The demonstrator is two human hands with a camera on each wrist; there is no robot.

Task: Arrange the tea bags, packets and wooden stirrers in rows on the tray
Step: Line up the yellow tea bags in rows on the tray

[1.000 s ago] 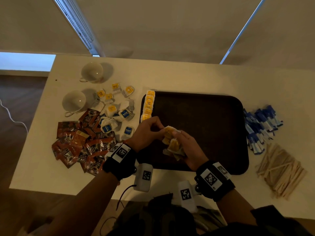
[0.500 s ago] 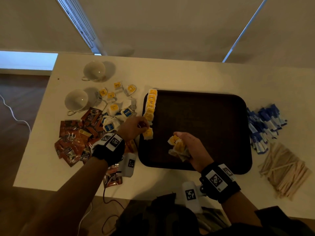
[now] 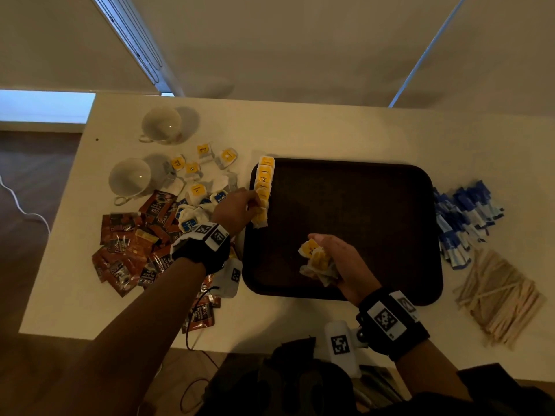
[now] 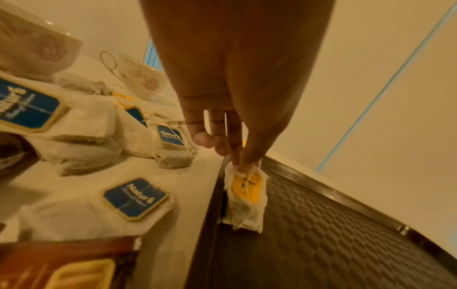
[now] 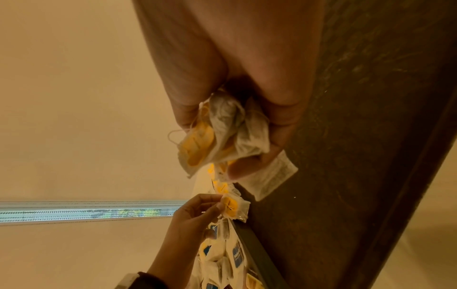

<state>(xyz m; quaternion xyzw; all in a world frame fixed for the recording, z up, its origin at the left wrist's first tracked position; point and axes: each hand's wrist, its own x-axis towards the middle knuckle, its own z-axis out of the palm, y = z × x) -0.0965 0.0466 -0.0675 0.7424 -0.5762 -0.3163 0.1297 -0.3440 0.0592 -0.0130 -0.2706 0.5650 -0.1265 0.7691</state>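
Observation:
A dark brown tray [image 3: 360, 205] lies in the middle of the table. A row of yellow-tagged tea bags [image 3: 265, 178] runs along its left edge. My left hand [image 3: 255, 207] pinches the top of one yellow tea bag [image 4: 246, 195] at the near end of that row. In the left wrist view the bag stands upright just inside the tray's rim [image 4: 212, 215]. My right hand [image 3: 327, 256] hovers over the near part of the tray and grips a bunch of yellow tea bags [image 3: 315, 259], also seen crumpled in its fingers as the bunch [image 5: 217, 136].
Left of the tray lie loose blue-tagged tea bags [image 3: 192, 217], brown packets [image 3: 135, 247] and two cups [image 3: 162, 124] [image 3: 129, 177]. Right of it are blue sachets [image 3: 465, 217] and a heap of wooden stirrers [image 3: 498, 295].
My left hand left the bunch with one yellow tea bag and carried it to the near end of the row on the tray's left edge. The right hand kept the bunch.

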